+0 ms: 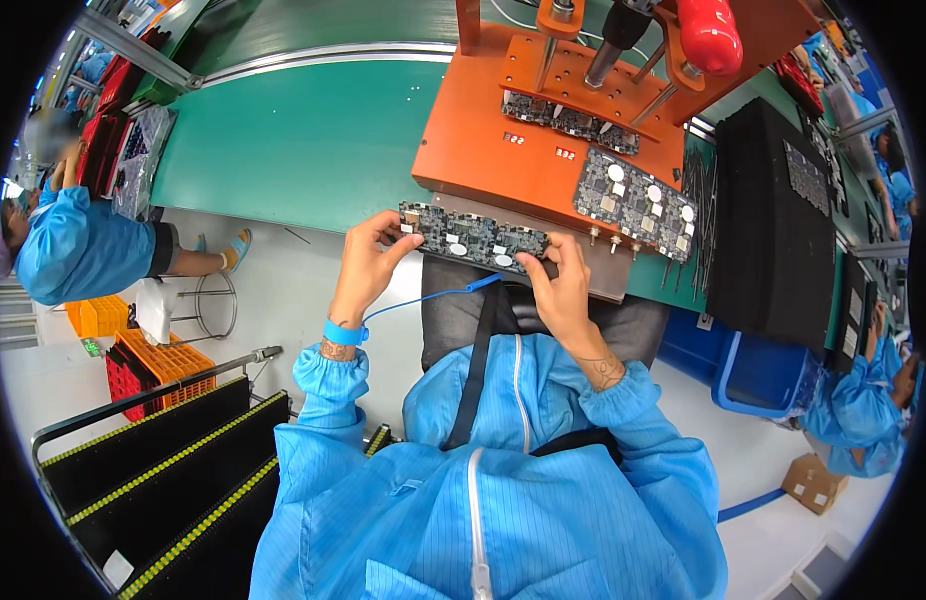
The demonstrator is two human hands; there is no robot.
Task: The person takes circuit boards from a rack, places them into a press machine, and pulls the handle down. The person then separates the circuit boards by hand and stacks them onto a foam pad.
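between two hands [362, 264], one black circuit board [475, 236]

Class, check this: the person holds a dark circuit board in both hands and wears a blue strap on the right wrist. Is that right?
No: the head view shows the blue strap on the left wrist, not the right. The left hand and right hand do hold the dark circuit board.

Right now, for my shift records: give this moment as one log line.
left hand: grips circuit board, left end | right hand: grips its right end | second board: on orange fixture
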